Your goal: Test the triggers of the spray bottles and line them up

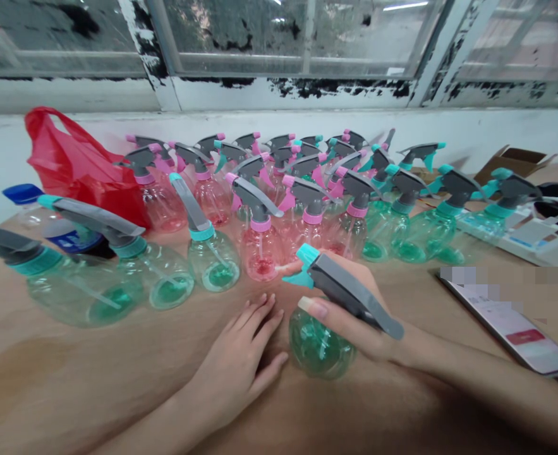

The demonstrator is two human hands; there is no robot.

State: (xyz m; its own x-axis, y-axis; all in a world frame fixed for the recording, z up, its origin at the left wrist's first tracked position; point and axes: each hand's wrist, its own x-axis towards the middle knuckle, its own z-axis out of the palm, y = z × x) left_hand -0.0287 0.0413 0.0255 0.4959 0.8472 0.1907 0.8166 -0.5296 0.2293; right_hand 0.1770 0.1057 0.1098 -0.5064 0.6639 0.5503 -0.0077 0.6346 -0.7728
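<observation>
My right hand (354, 309) is wrapped round the neck of a green spray bottle (319, 344) with a grey and teal trigger head (340, 287), which stands on the brown table (93, 379). My left hand (241, 366) lies flat on the table just left of that bottle, fingers stretched out and holding nothing. Behind them stand several pink spray bottles (260, 246) and several green spray bottles (212, 259), all with grey trigger heads.
A red plastic bag (77, 167) sits at the back left by a blue-capped bottle (46, 218). A phone (510, 322) lies at the right, a white power strip (539, 243) and a cardboard box (513, 161) behind it. A windowed wall closes the back.
</observation>
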